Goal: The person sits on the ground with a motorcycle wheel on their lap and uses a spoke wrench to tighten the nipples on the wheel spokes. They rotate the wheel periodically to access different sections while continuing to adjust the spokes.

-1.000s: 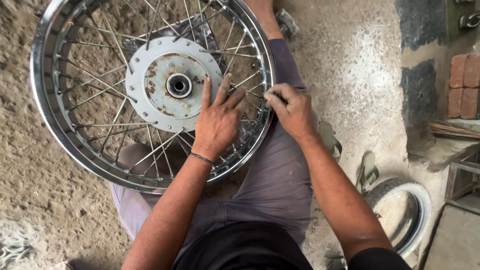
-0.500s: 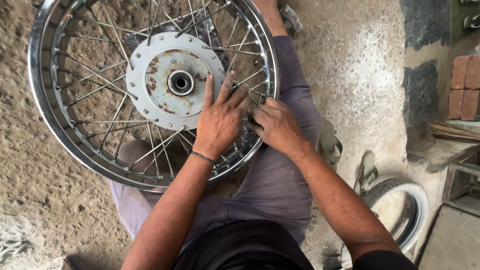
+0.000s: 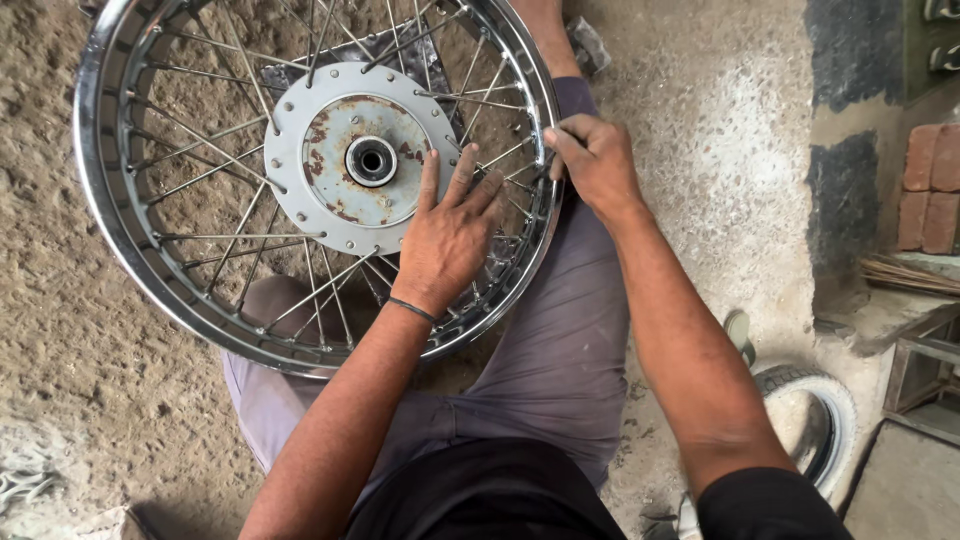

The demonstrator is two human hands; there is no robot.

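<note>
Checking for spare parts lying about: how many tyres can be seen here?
1: a tyre on the ground at lower right, beside the right arm. The spoked wheel on the lap is bare; others may lie out of view.

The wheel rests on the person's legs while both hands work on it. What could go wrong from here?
1. The left hand lies flat on thin spokes; fingers could slip between them and get pinched.
2. The right hand pinches at the rim edge; its grip may slip there.
3. The wheel sits only on the legs, so it might tilt or slide onto the gritty floor.
</note>
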